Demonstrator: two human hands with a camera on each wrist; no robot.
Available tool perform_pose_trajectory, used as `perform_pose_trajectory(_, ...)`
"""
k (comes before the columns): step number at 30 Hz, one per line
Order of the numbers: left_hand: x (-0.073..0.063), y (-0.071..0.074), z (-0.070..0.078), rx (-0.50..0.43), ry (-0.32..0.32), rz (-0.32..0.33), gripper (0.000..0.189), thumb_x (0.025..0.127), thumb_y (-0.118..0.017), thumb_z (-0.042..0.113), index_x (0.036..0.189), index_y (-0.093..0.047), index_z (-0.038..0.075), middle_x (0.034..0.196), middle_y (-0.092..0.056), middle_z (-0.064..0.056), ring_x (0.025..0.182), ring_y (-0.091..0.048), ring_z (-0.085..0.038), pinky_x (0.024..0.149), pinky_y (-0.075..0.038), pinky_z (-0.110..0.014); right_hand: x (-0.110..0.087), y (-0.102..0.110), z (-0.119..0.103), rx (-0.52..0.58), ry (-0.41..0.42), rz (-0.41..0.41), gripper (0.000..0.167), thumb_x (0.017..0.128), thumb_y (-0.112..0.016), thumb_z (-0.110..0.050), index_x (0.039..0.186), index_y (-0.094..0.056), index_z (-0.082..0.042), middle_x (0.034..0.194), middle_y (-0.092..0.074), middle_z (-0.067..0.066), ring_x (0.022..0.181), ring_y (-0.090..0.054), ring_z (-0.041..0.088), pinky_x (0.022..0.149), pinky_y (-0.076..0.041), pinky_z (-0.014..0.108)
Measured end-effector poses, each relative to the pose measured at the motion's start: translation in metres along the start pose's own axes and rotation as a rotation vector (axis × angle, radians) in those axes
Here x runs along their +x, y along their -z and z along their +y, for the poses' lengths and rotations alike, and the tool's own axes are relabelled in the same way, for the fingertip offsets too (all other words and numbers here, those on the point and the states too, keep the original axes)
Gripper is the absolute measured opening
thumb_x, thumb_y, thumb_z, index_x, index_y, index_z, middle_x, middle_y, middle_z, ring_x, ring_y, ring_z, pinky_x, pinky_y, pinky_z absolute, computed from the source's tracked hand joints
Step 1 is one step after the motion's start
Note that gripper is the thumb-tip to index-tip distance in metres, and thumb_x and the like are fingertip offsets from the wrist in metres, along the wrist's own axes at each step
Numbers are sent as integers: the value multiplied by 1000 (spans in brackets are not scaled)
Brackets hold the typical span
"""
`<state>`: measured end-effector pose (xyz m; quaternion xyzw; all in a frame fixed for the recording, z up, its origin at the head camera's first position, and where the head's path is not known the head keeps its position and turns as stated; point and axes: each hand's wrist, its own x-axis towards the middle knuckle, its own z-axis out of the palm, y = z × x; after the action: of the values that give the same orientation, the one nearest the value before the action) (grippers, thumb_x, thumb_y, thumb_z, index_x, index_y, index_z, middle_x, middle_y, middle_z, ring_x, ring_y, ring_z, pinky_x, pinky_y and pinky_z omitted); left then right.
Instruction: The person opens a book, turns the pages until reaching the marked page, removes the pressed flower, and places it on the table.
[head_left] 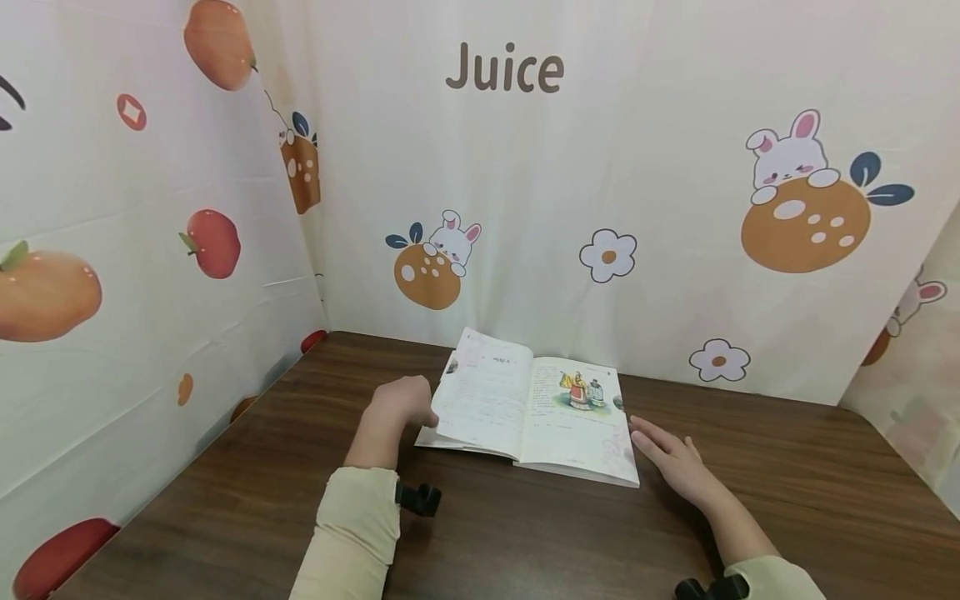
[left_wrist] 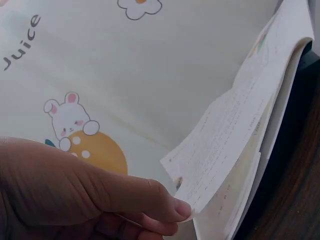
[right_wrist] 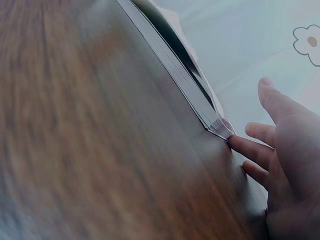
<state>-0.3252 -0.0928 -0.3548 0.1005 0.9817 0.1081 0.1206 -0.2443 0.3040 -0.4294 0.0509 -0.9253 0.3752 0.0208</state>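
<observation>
An open book (head_left: 480, 392) lies on the brown table, with a coloured drawing of two figures on its right-hand page. My left hand (head_left: 402, 402) is at the book's left edge. In the left wrist view, the thumb and curled fingers of the left hand (left_wrist: 95, 195) pinch the corner of a lifted page (left_wrist: 220, 150); other pages lie beneath it. At the book's right edge is my right hand (head_left: 675, 462), its fingers extended. The right wrist view shows a fingertip of the right hand (right_wrist: 295, 155) at the corner of the book's page block (right_wrist: 175, 75).
Dark wood-grain table (head_left: 480, 533) surrounds the book. A pale curtain (head_left: 525, 167) printed with fruit, rabbits and flowers hangs behind the table, and another printed sheet (head_left: 150, 183) runs along its left side. Each wrist wears a black strap mount (head_left: 420, 498).
</observation>
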Motion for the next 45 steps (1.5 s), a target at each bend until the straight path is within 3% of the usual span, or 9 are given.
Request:
perform_pose_trajectory(10, 1, -9, -1, -8, 27, -48, 16, 75, -66, 16, 64, -63, 6, 65, -64, -8, 52, -48, -16, 50, -36, -29, -1, 0, -1, -1, -2, 1, 59, 97, -40, -43, 139, -38, -1, 140, -35, 26, 129, -24, 48, 97, 7, 66)
perform_pose_trajectory(26, 2, -16, -2, -14, 38, -45, 14, 75, -68, 16, 66, -62, 7, 64, -59, -6, 56, -49, -17, 53, -37, -30, -1, 0, -1, 10, -2, -6, 60, 97, -41, -43, 139, -38, 0, 139, -36, 26, 129, -25, 48, 97, 8, 66)
perform_pose_trajectory(31, 6, -17, 1, -4, 41, -27, 23, 73, -76, 19, 86, -65, 4, 73, -59, -7, 65, -51, -21, 61, -42, -36, -1, 0, 0, 9, -3, -5, 60, 97, -41, -43, 139, -39, 0, 139, -37, 26, 129, -25, 48, 97, 8, 66)
perform_pose_trajectory(34, 8, -16, 7, -29, -10, 10, 40, 72, -77, 17, 105, -61, 3, 93, -57, -10, 83, -50, -25, 71, -44, -41, -1, 0, 0, 5, -3, -3, 60, 97, -41, -43, 138, -39, -1, 139, -37, 26, 129, -25, 48, 97, 8, 66)
perform_pose_trajectory(37, 10, -15, 18, -26, -120, 90, 44, 75, -70, 13, 117, -56, 5, 111, -51, -12, 100, -45, -28, 82, -41, -43, -1, 0, 0, 4, -2, -2, 60, 97, -41, -44, 138, -39, -1, 139, -37, 26, 129, -25, 48, 97, 8, 66)
perform_pose_trajectory(41, 10, -17, 42, 30, -286, 172, 40, 82, -58, 10, 122, -56, 8, 124, -50, -11, 116, -42, -28, 94, -37, -43, -2, 0, -1, 6, -5, -6, 60, 96, -41, -44, 138, -39, -1, 139, -36, 27, 129, -25, 48, 97, 8, 66)
perform_pose_trajectory(45, 9, -29, 66, 97, -403, 163, 36, 88, -50, 11, 123, -58, 10, 128, -51, -8, 121, -43, -25, 99, -35, -40, -2, -1, -2, 11, -4, -8, 60, 97, -40, -44, 138, -39, 0, 139, -36, 27, 129, -25, 48, 97, 8, 66)
